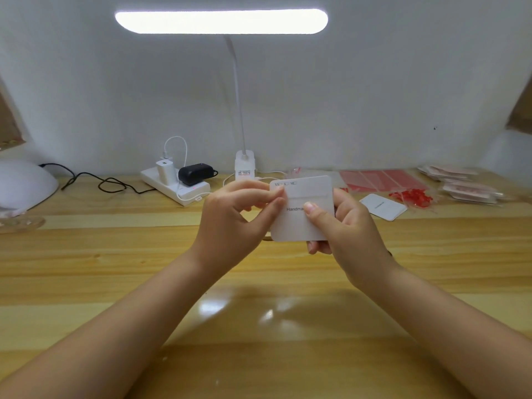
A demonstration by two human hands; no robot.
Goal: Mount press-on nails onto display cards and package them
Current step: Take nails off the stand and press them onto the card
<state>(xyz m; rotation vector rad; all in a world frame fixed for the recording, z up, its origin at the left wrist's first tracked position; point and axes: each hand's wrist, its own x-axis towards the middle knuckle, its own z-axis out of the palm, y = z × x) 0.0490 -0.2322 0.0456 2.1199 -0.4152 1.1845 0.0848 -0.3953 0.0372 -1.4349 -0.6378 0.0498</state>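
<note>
Both hands, left [236,214] and right [342,223], pinch one display card [302,223].

White wall [374,96] behind; lit bar lamp [221,21] overhead on gooseneck; wooden desk [115,269] below; power strip [175,184], black cable [98,182] at rear left.

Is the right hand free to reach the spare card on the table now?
Probably not yet: the right hand grips the held card. The spare card lies just to its right with nothing between.
</note>
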